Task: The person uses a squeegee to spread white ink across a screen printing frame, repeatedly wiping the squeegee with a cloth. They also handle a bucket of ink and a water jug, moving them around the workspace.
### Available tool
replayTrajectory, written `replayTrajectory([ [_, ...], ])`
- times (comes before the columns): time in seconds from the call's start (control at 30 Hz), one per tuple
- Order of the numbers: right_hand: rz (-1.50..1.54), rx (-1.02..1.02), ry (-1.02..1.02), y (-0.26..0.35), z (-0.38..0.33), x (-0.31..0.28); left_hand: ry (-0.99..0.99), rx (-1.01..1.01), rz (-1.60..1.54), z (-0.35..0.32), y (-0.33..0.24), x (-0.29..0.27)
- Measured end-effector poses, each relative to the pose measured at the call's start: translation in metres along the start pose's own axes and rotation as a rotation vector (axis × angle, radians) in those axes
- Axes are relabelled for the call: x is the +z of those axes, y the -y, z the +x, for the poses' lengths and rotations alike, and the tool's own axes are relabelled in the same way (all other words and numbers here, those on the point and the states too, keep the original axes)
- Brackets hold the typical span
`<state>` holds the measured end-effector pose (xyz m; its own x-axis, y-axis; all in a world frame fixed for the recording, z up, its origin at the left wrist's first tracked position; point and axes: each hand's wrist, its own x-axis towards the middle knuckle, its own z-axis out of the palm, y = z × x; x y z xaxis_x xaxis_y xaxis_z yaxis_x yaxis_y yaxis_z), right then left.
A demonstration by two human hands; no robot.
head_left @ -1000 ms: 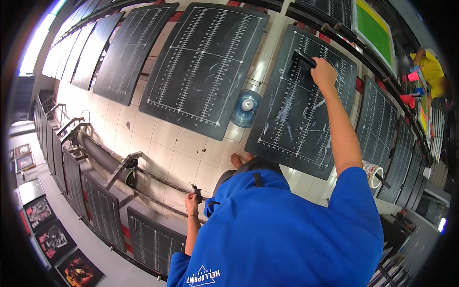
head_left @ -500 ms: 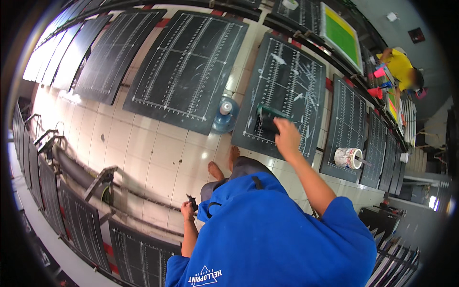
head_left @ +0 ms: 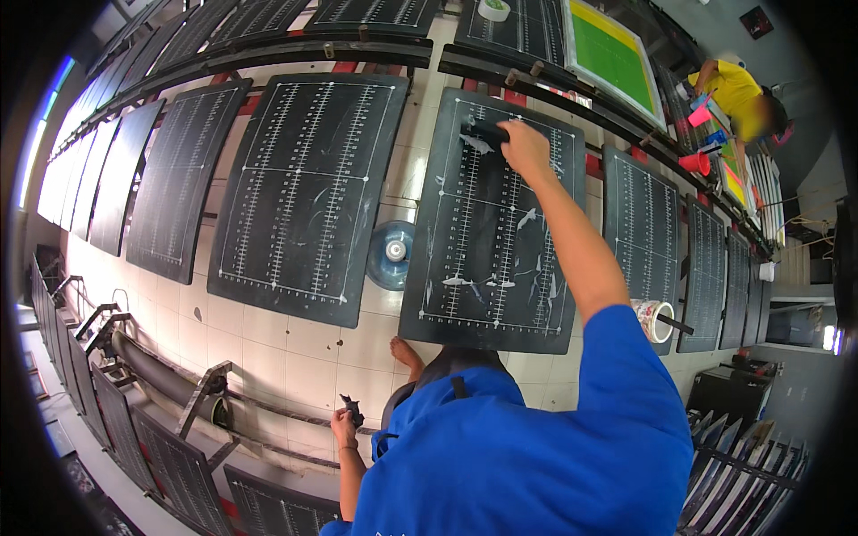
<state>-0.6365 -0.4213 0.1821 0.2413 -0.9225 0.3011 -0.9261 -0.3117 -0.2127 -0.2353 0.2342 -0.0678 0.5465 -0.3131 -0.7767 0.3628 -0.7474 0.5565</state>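
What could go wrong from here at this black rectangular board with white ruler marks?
Your right hand might scuff the white ruler marks with its dark elongated tool. The paint-spattered white cylindrical bucket, appearing beside your blue sleeve, could be bumped. A misstep might knock the translucent blue round bottle next to the black board.

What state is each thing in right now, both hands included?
Right hand: closed on the dark tool
Dark tool: held over the smeared board's far left part; contact unclear
Left hand: closed on the small black item
Small black item: held away from the boards
Smeared board: streaked with pale marks
Blue jug: white top facing the camera
White bucket: open, dark stick poking out
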Motion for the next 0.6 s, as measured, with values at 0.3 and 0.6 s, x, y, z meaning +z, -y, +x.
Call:
replayTrajectory([
  [0.3,0.08,-0.174,-0.001,0.049,-0.139,-0.002,0.138,0.051,0.0,0.009,-0.032,0.047],
  [0.6,0.082,0.124,0.175,0.068,-0.319,-0.115,0.258,0.052,0.125,0.058,-0.049,0.07],
])
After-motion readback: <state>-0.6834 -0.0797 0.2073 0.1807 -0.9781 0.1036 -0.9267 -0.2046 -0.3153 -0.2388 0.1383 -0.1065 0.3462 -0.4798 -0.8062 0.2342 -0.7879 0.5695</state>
